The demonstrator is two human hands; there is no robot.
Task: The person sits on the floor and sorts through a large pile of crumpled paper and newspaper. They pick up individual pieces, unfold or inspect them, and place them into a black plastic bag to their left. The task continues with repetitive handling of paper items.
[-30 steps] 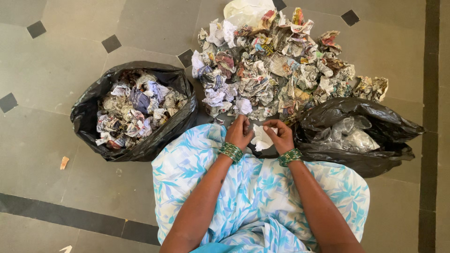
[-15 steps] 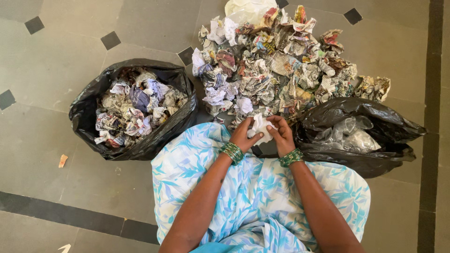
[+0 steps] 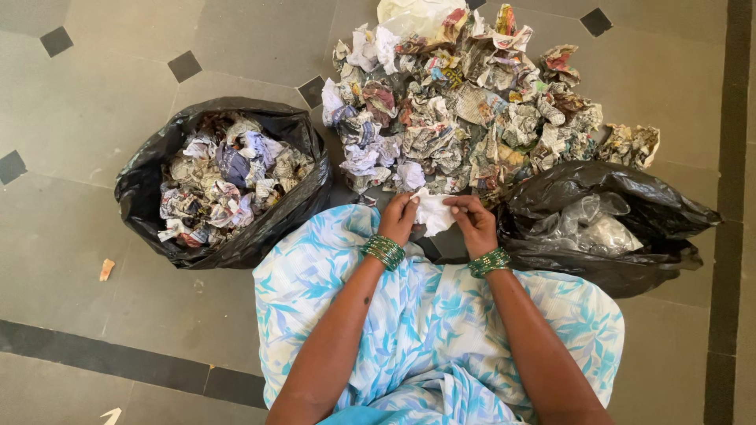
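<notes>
My left hand point(image 3: 399, 218) and my right hand point(image 3: 474, 222) together pinch a crumpled white piece of paper point(image 3: 432, 212) just above my lap, each on one side of it. Both wrists wear green bangles. Directly beyond the hands lies a big heap of crumpled newspaper balls point(image 3: 472, 102) on the tiled floor. A black plastic bag point(image 3: 146, 189) at my left is filled with crumpled newspaper. Another black bag point(image 3: 598, 260) at my right holds clear crumpled plastic point(image 3: 587, 224).
I sit on a grey tiled floor with small black diamond insets; my blue and white floral garment point(image 3: 441, 323) covers my lap. A pale plastic bag point(image 3: 413, 16) lies at the far end of the heap. A small paper scrap point(image 3: 106, 270) lies at the left.
Both hands have lifted the white paper slightly toward the heap and shifted their grip on it, pulling it between them. The bags and the heap have not moved.
</notes>
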